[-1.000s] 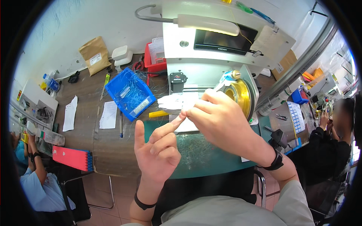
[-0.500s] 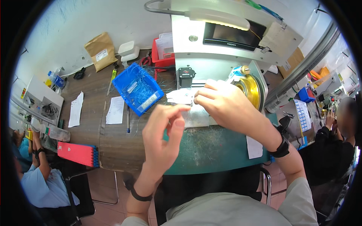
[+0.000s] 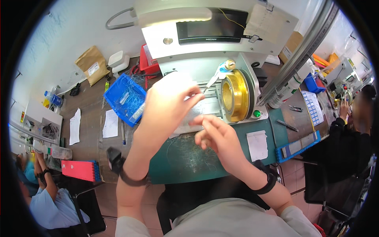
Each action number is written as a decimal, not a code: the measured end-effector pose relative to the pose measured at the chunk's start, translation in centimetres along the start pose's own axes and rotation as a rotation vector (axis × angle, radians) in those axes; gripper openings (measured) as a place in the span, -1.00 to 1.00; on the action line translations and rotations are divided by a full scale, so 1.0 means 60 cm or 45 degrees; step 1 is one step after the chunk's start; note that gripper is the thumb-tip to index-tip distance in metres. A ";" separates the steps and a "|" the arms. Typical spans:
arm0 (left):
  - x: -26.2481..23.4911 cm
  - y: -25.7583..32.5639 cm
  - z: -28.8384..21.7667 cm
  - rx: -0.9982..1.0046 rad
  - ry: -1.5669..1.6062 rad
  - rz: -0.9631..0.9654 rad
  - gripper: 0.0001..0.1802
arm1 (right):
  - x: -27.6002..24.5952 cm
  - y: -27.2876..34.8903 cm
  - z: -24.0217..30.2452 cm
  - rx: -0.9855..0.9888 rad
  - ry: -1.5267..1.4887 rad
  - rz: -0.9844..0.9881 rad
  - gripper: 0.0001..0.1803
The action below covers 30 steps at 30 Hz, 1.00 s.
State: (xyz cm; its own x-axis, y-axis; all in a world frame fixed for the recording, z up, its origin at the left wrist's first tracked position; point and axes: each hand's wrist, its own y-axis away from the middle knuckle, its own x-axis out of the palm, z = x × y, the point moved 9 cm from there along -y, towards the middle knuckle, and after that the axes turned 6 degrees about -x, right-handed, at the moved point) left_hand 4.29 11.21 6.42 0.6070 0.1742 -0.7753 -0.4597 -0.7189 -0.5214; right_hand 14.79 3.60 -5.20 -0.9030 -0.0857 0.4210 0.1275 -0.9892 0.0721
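I sat at a brown workbench (image 3: 89,114) with a green mat (image 3: 185,158) in front of me and a grey machine (image 3: 209,47) with a dark screen (image 3: 213,27) at the back, a gold spool (image 3: 233,95) mounted on its right side. My left hand (image 3: 167,104) was raised over the machine's bed, fingers curled in a loose pinch near the thin nozzle (image 3: 209,82) that pointed down beside the spool; I couldn't tell whether anything sat between the fingertips, it was too blurred. My right hand (image 3: 217,136) hovered lower over the mat, thumb and forefinger nearly closed as if on a strand, but no strand showed there clearly either. What I worked with looked like hair-fine fibre (image 3: 177,148), pale loops of it lying loose on the mat just below my hands. I judged it very light, springy and easy to kink or snap, so best taken gently between fingertip pads, near an end, never bent sharply. To my left stood a blue bin (image 3: 125,98) with more strands in it, white paper slips (image 3: 110,123) and a red rack (image 3: 79,170). A white slip (image 3: 257,145) lay on the mat to my right, a blue tray (image 3: 298,146) beyond it. Other people worked at either side.
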 end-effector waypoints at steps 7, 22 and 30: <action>-0.019 0.144 0.005 -0.370 0.297 0.099 -0.88 | 0.034 -0.051 -0.020 0.085 -0.705 0.093 -0.64; 0.030 -0.049 -0.067 0.390 -0.084 0.144 -0.89 | -0.018 -0.088 -0.037 -0.065 -1.347 -0.144 -0.75; 0.076 0.172 0.035 -0.757 1.153 0.180 -0.87 | 0.021 -0.049 -0.017 0.026 -0.680 -0.153 -0.70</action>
State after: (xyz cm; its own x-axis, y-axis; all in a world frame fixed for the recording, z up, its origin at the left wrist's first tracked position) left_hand 0.94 6.01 -3.27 0.9373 -0.3200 -0.1382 -0.3236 -0.9462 -0.0038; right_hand 12.87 6.27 -5.77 -0.5782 0.1054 0.8090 0.0492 -0.9853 0.1636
